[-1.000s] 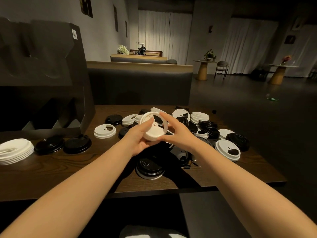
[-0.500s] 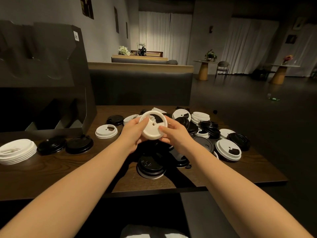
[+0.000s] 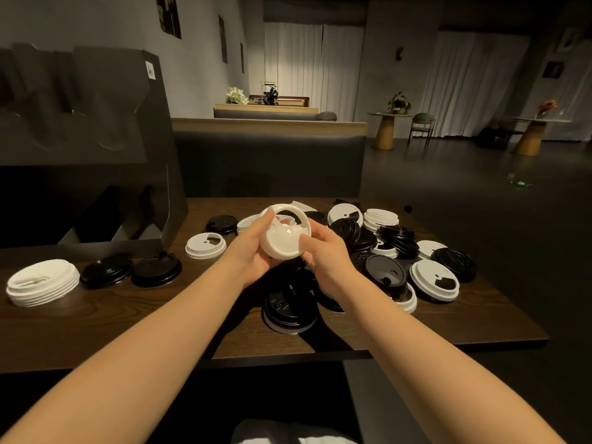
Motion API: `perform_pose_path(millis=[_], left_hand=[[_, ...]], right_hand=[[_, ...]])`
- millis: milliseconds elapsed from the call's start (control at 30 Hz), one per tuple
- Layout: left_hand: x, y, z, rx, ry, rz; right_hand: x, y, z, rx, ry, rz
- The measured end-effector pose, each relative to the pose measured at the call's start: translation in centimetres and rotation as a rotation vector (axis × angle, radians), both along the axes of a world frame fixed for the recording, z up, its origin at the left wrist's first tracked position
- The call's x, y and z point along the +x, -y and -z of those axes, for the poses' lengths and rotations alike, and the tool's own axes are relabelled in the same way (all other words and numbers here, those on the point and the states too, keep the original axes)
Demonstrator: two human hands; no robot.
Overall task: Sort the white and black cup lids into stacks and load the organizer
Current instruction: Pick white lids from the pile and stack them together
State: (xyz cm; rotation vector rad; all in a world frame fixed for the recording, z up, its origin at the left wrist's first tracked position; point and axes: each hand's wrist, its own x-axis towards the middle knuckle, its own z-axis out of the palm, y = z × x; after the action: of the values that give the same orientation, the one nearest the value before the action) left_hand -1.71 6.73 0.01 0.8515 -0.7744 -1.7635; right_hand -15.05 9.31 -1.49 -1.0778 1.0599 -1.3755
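Both hands hold white lids (image 3: 283, 235) tilted up above the pile in the middle of the table. My left hand (image 3: 253, 248) grips their left edge, with fingers behind them. My right hand (image 3: 323, 251) pinches their right edge. Below and to the right lies a mixed heap of black lids (image 3: 384, 272) and white lids (image 3: 434, 280). A stack of white lids (image 3: 43, 282) stands at the far left, with two black stacks (image 3: 107, 270) (image 3: 157, 270) beside it. The dark organizer (image 3: 83, 149) rises at the back left.
A single white lid (image 3: 206, 245) lies just left of my hands. The wooden table (image 3: 128, 318) has its front edge close to me and its right edge past the heap. A dark bench back (image 3: 269, 161) runs behind the table.
The white lids have been turned and tilted between both hands, staying above the pile. My right thumb has shifted along their rim.
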Motion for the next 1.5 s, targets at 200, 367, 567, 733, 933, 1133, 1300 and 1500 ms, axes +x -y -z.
perform_pose_path(millis=[200, 367, 567, 733, 933, 1133, 1300, 1500], left_hand=[[-0.8, 0.3, 0.7, 0.047, -0.032, -0.034], [-1.2, 0.3, 0.6, 0.030, 0.057, -0.058], [-1.6, -0.1, 0.7, -0.112, 0.301, -0.084], [-1.3, 0.2, 1.0, -0.108, 0.304, -0.031], [-0.1, 1.1, 1.3, -0.127, 0.435, -0.106], [2.5, 1.4, 1.4, -0.118, 0.537, -0.130], [6.3, 1.5, 1.2, -0.160, 0.539, -0.306], [12.1, 0.7, 1.4, -0.119, 0.548, -0.441]], right_hand=[[0.4, 0.0, -0.2, -0.014, -0.003, 0.081], [-0.2, -0.3, -0.1, -0.045, -0.044, 0.092], [-0.9, 0.1, 0.3, -0.071, -0.179, 0.070], [-0.9, 0.6, 0.4, -0.017, -0.103, 0.048], [0.1, 1.1, 0.2, 0.025, -0.031, -0.069], [3.1, 2.3, -0.5, 0.029, -0.215, -0.051], [7.0, 3.3, -1.1, 0.079, -0.203, -0.057], [12.2, 3.2, -0.7, 0.079, -0.193, -0.124]])
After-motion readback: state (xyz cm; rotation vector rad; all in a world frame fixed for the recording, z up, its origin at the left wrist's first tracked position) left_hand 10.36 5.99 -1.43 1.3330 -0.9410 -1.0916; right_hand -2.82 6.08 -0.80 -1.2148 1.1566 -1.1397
